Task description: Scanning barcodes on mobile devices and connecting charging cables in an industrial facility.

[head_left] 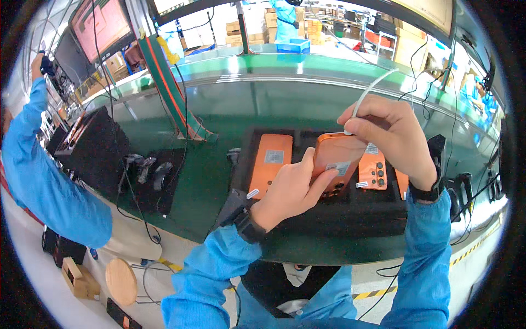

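My left hand (289, 193) is closed around an orange smartphone (345, 152), tilted up with its back and camera lenses toward me and a pale label on it. My right hand (394, 131) pinches the plug end of a white cable (375, 86) between thumb and fingers. The plug meets the phone's top-facing edge; whether it sits in the port I cannot tell. Below lies a black tray (350, 219) holding more orange phones. One phone (272, 157) is left of my hands and another phone (372, 174) is under my right wrist, each bearing a label.
A green post (164, 82) rises from the green workbench (213, 181). At left stands a black box (96, 140) beside dark devices (147, 170). A co-worker's blue sleeve (55, 186) reaches in there. Black cables (456, 126) hang at right; a round stool (121, 281) stands below.
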`<state>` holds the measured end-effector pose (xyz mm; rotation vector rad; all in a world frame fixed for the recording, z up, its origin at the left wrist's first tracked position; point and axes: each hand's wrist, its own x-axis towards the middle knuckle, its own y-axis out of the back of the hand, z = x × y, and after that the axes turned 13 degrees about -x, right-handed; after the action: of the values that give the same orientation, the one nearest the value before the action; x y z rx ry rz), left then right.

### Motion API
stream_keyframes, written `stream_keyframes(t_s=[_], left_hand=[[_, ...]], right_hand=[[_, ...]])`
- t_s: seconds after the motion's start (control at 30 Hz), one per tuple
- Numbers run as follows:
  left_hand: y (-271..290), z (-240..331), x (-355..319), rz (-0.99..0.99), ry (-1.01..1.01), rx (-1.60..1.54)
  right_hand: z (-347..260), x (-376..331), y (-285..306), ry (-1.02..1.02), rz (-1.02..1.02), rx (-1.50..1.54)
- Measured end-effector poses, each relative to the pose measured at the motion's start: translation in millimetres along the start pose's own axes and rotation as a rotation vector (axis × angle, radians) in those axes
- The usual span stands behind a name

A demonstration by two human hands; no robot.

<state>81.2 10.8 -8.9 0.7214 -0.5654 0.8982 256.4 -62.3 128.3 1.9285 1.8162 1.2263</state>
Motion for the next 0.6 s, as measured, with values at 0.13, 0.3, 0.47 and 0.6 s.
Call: stream_keyframes(t_s=[0.13, 0.3, 0.47, 0.6], left_hand=[[1, 3, 3, 0.024, 0.016, 0.006], [4, 3, 0, -0.011, 0.194, 0.069], [12, 23, -11, 0.289, 0.11, 0.031], [42, 85, -28, 0.35, 0.115, -1.058]], right_hand=[[9, 4, -1, 0.043, -0.027, -0.01], [23, 14, -10, 0.007, -0.031, 0.013], [71, 25, -39, -0.076, -0.025, 0.105], [126, 27, -24, -0.22, 0.042, -0.16]])
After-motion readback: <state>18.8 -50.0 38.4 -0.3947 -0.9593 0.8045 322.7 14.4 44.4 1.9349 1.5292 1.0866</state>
